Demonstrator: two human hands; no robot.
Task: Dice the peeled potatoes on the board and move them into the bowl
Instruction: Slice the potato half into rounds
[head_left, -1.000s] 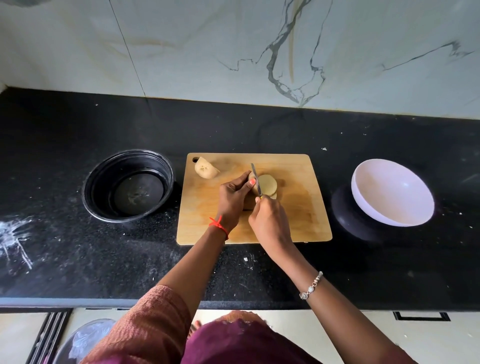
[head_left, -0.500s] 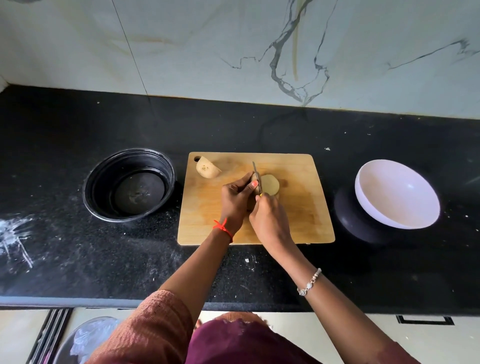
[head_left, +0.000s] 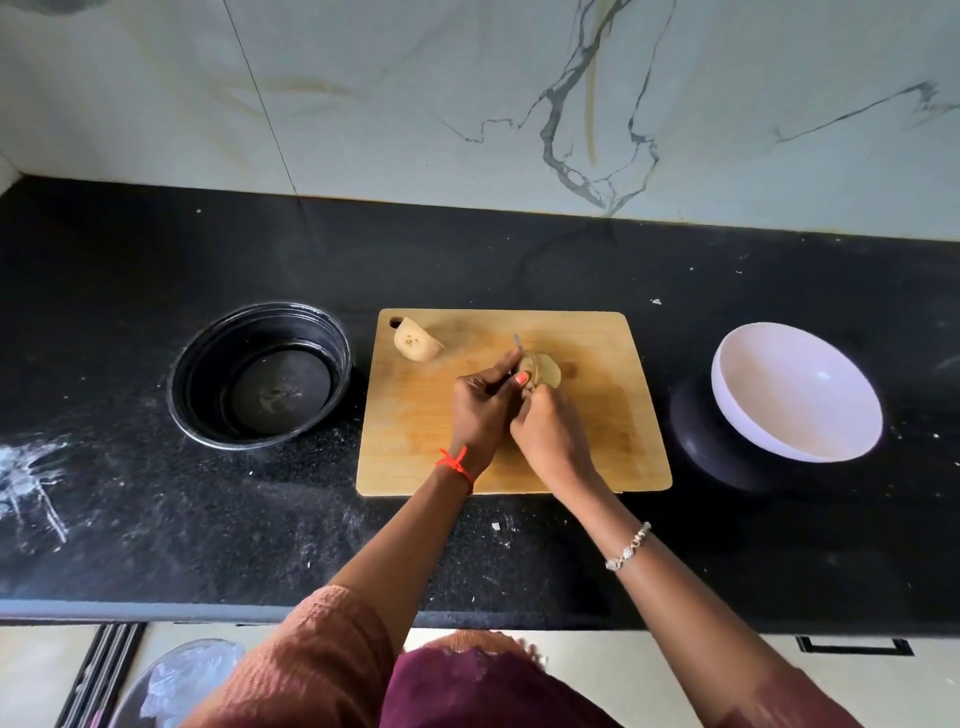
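A wooden cutting board (head_left: 613, 415) lies on the black counter. At its middle, my left hand (head_left: 480, 410) grips a peeled potato piece (head_left: 548, 370) and holds it down, fingertips curled on its top. My right hand (head_left: 550, 431) grips a knife handle; the blade (head_left: 518, 344) points away from me and sits in the potato just beside my left fingers. A second potato half (head_left: 416, 342) lies at the board's far left corner. The white bowl (head_left: 795, 392) stands tilted to the right of the board, with nothing in it.
A black round container (head_left: 260, 374) stands left of the board, holding nothing. White smears mark the counter at the far left (head_left: 31, 478). A marble wall rises behind the counter. The counter's front edge runs just below my forearms.
The knife blade has sunk lower into the potato piece, so less of it shows. Both hands stay at the same spot on the board.
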